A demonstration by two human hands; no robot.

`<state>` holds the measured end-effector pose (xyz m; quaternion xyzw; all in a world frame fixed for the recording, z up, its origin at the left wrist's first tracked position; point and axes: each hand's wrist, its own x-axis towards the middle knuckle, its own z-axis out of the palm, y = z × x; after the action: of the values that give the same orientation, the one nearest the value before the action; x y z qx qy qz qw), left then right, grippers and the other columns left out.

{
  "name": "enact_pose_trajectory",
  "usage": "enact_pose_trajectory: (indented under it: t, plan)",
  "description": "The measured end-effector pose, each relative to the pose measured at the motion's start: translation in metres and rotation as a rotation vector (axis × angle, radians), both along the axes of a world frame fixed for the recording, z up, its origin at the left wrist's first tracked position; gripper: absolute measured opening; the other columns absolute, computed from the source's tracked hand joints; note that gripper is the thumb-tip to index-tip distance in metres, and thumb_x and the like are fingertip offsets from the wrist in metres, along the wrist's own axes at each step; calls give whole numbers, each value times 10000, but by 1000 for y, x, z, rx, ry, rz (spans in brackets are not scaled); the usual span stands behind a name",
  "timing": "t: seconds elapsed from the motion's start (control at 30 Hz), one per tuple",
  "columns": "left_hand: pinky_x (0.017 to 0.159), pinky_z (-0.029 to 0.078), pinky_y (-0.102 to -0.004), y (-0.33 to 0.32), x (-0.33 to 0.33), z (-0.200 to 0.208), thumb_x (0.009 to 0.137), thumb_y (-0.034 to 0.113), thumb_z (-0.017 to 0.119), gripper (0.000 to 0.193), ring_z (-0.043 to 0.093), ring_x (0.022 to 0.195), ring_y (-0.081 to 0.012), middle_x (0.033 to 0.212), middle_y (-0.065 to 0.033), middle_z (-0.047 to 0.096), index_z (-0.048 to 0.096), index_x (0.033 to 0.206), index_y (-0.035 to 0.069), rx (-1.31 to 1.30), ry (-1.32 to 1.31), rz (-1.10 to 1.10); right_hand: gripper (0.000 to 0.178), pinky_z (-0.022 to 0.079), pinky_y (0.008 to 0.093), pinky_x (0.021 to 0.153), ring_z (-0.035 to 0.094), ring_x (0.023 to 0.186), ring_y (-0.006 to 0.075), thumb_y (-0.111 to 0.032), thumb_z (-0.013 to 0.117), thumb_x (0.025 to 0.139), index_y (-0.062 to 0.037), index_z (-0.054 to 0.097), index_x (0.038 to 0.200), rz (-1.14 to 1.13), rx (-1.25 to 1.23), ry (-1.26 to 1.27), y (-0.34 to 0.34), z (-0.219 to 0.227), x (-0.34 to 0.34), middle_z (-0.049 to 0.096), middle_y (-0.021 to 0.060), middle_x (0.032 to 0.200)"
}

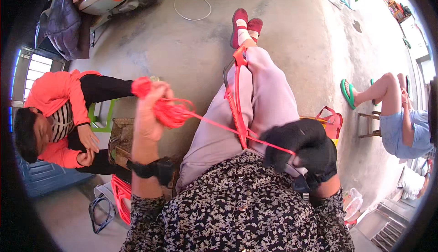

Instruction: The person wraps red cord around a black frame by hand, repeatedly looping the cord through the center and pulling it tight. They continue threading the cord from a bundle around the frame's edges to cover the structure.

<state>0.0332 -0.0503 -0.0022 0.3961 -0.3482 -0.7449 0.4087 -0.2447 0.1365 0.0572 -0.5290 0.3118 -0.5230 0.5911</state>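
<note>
My left hand (pixel 153 115), bare and slightly blurred, is closed around a loose bundle of red cord (pixel 172 114) left of my lap. A single taut strand (pixel 228 130) runs from the bundle across my thighs to my right hand (pixel 303 149). That hand wears a dark knitted glove and is closed on the strand near my waist. Between my outstretched legs lies a narrow length of red cordwork (pixel 238 108), reaching from near my ankles to my waist. A dark curved bar (pixel 225 75) sits beside its far end; how the two join is unclear.
At left sits a person in a coral jacket (pixel 75 101); at right another person's bare leg (pixel 378 87) rests by a wooden stool (pixel 368 125). More red cord (pixel 121 197) hangs at lower left. A red-handled bag (pixel 329 122) stands beyond my right hand.
</note>
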Motion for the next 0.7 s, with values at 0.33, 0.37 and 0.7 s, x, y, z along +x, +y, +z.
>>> enact_pose_trajectory:
  t: [0.33, 0.37, 0.7]
  plan:
    - [682, 490, -272, 45, -89, -27, 775, 155, 724, 239, 605, 740, -114, 803, -18, 627, 622, 950, 29, -352, -549, -378, 204, 528, 358, 659, 675, 738, 253, -111, 723, 758, 50, 699, 881, -157, 246, -136, 62, 25, 5, 693, 176, 831]
    - [678, 505, -295, 47, -93, -25, 776, 195, 733, 243, 648, 736, -161, 812, -45, 661, 640, 916, 19, -492, -761, -380, 194, 530, 357, 663, 678, 745, 249, -115, 711, 773, 46, 701, 880, -126, 155, -80, 61, 29, 3, 693, 177, 831]
    - [700, 513, -290, 14, -59, -6, 811, 62, 665, 242, 619, 804, -116, 962, -92, 642, 606, 1033, -13, -124, -30, -41, 342, 478, 292, 858, 608, 1031, 171, -127, 620, 863, -9, 587, 1183, -880, 151, 535, -21, 2, -37, 652, 88, 1090]
